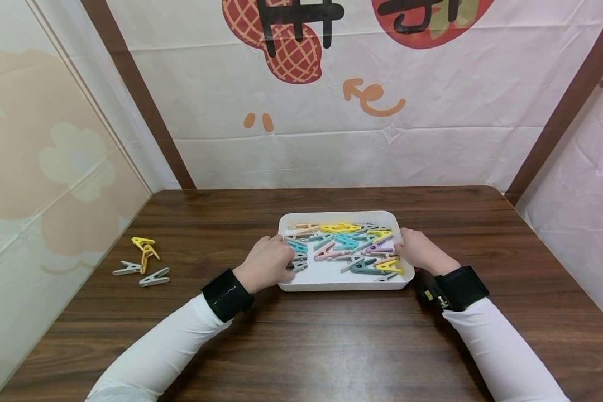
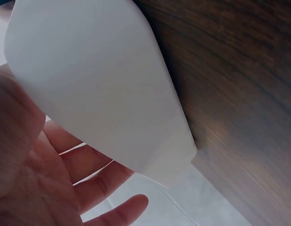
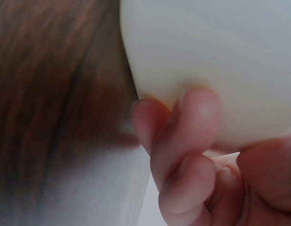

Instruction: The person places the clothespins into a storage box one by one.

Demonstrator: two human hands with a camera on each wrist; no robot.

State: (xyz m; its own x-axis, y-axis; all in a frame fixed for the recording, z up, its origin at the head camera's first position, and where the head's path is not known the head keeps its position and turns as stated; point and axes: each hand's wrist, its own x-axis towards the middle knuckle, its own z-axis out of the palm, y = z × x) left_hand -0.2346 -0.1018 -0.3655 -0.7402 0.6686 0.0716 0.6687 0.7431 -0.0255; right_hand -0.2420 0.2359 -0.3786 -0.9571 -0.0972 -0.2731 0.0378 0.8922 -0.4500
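A shallow white tray (image 1: 326, 285) sits on the table, filled with many plastic clothespins (image 1: 347, 241) in yellow, blue, pink, purple, grey and green. At its left side my left hand (image 1: 267, 262) holds the rim, and in the left wrist view the fingers (image 2: 100, 183) pass behind the tray's white wall (image 2: 98, 89). My right hand (image 1: 422, 250) grips the opposite side. In the right wrist view its curled fingers (image 3: 199, 117) press the outside of the wall (image 3: 211, 47), while the thumb lies over the rim, its tip hidden.
Left of the tray, several loose clothespins lie on the wooden table (image 1: 362, 340): a yellow one (image 1: 143, 242), an orange-yellow one (image 1: 148, 257) and grey ones (image 1: 154, 278). A printed cloth (image 1: 331, 162) hangs behind the table's far edge, with more cloth at both sides.
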